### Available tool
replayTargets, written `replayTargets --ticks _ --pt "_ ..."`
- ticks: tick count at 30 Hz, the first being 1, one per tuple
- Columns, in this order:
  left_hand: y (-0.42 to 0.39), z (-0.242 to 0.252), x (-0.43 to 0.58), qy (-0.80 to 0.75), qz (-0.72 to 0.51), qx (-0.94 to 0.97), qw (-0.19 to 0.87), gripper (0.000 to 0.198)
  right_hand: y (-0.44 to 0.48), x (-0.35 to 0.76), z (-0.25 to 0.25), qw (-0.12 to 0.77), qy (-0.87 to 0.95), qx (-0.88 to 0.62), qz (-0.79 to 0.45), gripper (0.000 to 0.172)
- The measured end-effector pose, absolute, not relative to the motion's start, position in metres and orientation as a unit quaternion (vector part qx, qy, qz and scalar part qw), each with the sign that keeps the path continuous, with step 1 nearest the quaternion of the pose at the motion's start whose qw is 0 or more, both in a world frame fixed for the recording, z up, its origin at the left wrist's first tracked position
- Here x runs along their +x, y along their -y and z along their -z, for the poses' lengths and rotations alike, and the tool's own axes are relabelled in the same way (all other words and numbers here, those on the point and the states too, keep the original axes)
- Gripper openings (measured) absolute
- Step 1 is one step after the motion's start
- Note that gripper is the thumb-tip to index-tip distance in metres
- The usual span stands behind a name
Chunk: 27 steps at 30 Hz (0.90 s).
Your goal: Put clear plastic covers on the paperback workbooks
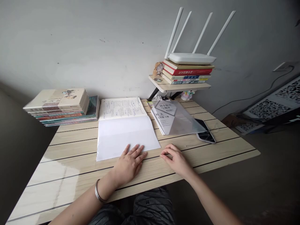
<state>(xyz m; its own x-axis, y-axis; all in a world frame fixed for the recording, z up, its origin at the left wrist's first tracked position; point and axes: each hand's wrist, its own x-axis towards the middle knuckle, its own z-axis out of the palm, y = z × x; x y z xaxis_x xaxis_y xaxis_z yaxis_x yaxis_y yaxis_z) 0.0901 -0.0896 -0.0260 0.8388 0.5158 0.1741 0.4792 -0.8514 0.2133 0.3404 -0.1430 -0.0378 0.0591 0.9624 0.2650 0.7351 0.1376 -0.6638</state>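
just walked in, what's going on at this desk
A person is at a wood-patterned desk with a mostly blank white sheet in front of them. Their left hand lies flat, partly over the sheet's near edge. Their right hand is loosely curled by the sheet's near right corner, with nothing visible in it. Beyond the sheet lies a printed page.
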Motion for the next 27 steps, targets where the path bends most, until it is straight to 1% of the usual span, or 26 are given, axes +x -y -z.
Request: replayTargets --ticks 3,6,10,17,20,23,27 --pt "0.089 0.027 0.090 -0.259 -0.121 0.955 0.084 0.046 0.144 0.341 0.040 0.357 0.648 -0.653 -0.163 0.012" --pt "0.090 0.028 0.089 -0.260 -0.119 0.955 0.085 0.046 0.143 0.342 0.042 0.350 0.640 -0.665 -0.160 0.013" --pt "0.090 0.027 0.089 -0.259 -0.123 0.954 0.086 0.046 0.144 0.339 0.044 0.342 0.654 -0.662 -0.128 0.017" --pt "0.092 0.026 0.087 -0.267 -0.110 0.953 0.087 0.047 0.146 0.332 0.048 0.328 0.672 -0.659 -0.084 0.017" --pt "0.095 0.025 0.060 -0.295 -0.118 0.944 0.087 0.050 0.145 0.334 0.049 0.321 0.682 -0.651 -0.089 0.017" --pt "0.104 0.023 0.011 -0.350 -0.114 0.927 0.071 0.044 0.144 0.340 0.048 0.313 0.692 -0.644 -0.090 0.017" --pt "0.126 0.023 -0.044 -0.405 -0.139 0.903 0.042 0.047 0.142 0.332 0.038 0.288 0.712 -0.638 -0.056 0.016"
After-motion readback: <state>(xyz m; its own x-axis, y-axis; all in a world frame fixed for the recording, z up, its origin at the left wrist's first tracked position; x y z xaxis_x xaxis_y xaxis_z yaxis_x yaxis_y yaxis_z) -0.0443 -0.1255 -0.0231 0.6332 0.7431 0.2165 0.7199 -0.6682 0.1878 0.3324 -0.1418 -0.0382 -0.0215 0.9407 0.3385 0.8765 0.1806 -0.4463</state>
